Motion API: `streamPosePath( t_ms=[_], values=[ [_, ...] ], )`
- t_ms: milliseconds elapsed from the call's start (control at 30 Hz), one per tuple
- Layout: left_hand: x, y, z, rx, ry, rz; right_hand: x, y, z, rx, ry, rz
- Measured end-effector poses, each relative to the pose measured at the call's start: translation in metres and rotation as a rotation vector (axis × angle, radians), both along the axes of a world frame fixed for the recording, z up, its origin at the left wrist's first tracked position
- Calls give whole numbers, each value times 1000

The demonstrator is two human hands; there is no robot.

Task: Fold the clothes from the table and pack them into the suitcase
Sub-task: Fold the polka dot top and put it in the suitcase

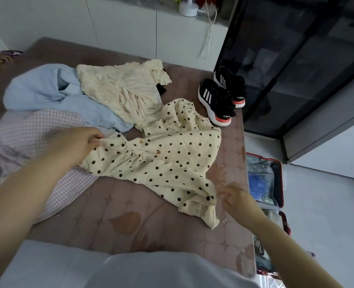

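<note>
Bare arms and a pale top, viewed from the wearer's head.

The left hand [82,140] and the right hand [233,196] are seen uncovered, the right one blurred. Both the left forearm [26,183] and the right forearm [280,238] are shown bare as far as the frame's edges. The torso is covered by a plain top [130,271] of pale grey-white cloth, marked by soft curved folds.

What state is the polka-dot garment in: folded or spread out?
Spread out, unfolded. The polka-dot garment lies rumpled across the table; the left hand pinches its far edge, the right hand is at its hem, grip blurred.
</note>
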State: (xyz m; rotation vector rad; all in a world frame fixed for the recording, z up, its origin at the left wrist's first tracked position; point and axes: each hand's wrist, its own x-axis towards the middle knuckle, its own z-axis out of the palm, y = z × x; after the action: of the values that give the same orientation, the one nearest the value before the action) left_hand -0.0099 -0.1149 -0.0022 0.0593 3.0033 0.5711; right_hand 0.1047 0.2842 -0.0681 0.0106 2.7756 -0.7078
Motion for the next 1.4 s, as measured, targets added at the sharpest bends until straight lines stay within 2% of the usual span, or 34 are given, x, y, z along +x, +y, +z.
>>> streamPosePath(
  t_ms=[67,133,233,333,400,467,500,567,667,733,767,833,900,967,1033,1167,1233,1300,1400],
  values=[
    [6,-4,-6,54,38,48,-3,-14,1,-92,-54,-178],
    [10,-5,-6,147,83,91,-6,-36,-3,-265,-209,-352],
    [12,-6,0,332,99,137,-11,-57,-11,-439,-197,-434],
    [13,-12,10,518,105,126,-22,-46,17,-359,17,-430],
    [16,-15,18,568,90,78,-27,-25,47,-454,260,-415],
    [23,-14,21,609,15,7,-26,-5,75,-580,478,-245],
    [27,-11,20,637,-54,-22,-22,4,85,-602,494,-135],
    [38,-1,13,681,-221,-92,-17,20,90,-464,332,-16],
    [55,18,-6,621,-480,-241,-3,41,71,159,-234,153],
    [64,25,-13,547,-616,-319,13,48,56,373,-451,155],
    [67,26,-15,539,-664,-334,20,47,52,445,-480,171],
    [68,26,-19,504,-682,-329,27,32,46,487,-351,183],
    [68,32,-19,470,-638,-309,26,-3,42,208,-182,130],
    [68,46,-18,499,-623,-326,22,-47,42,-62,-68,198],
    [67,61,-13,554,-633,-391,15,-86,40,-161,-28,358],
    [61,67,11,654,-626,-470,-6,-125,41,-208,84,483],
    [58,55,20,695,-622,-464,-11,-130,43,-224,11,536],
    [54,40,22,706,-612,-406,-11,-131,49,-326,-174,531],
    [43,30,12,643,-458,-250,-16,-138,51,-514,-292,320]
  ],
)
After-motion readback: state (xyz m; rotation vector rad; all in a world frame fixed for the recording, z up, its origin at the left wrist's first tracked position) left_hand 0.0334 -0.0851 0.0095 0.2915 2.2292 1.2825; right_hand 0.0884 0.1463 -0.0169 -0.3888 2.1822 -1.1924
